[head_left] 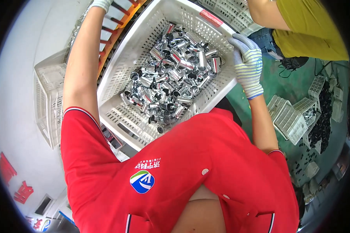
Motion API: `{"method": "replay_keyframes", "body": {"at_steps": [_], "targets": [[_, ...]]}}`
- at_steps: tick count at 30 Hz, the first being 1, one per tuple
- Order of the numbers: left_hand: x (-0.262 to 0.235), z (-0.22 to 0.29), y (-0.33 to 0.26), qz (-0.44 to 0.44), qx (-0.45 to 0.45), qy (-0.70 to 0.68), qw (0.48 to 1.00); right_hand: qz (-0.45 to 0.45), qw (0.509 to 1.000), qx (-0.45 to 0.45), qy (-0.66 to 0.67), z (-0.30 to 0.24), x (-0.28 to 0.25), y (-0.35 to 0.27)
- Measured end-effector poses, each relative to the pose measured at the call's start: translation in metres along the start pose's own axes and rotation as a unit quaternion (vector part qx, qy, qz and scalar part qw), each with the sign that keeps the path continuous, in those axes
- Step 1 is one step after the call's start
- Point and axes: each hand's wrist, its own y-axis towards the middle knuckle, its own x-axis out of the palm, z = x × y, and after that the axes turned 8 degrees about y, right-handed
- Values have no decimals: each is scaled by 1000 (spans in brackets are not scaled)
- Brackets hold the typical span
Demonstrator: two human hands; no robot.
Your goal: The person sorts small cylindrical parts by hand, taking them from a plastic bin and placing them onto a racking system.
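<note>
White perforated crate [134,50] before the torso, shiny metal tubes [175,73] heaped between its edges, gloved right hand [248,64] loosely spread at its right corner, left hand [102,4] cropped, grip impossible to tell

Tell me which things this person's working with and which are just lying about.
Working with:
large perforated white crate, right hand at its edge
shiny metal tubes inside

Seemingly lying about:
white crates on the green floor
small black pieces beside them
</note>
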Motion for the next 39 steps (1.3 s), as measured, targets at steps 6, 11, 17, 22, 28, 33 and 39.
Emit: {"method": "replay_keyframes", "body": {"at_steps": [6, 11, 17, 22, 28, 33, 39], "targets": [[-23, -3, 20, -76, -114, 57, 989, -10, 999, 35, 18, -8, -3, 4], [-31, 45, 49, -158, -119, 145, 969, -1, 1000, 21, -3, 5, -4, 16], [-2, -12, 80, -147, 100, 327, 928, -27, 999, 26, 14, -19, -13, 3], [-16, 34, 5, -133, 128, 359, 915, -9, 998, 53, 15, -27, -19, 2], [-34, 85, -111, -455, 52, 83, 885, -10, 1000, 29, -5, -15, -17, -11], [-18, 50, -70, -290, 22, 30, 956, -3, 1000, 26, -14, -4, -14, 7], [28, -21, 39, 10, 70, 150, 986, -21, 998, 56, 24, -15, -14, 7]]}}
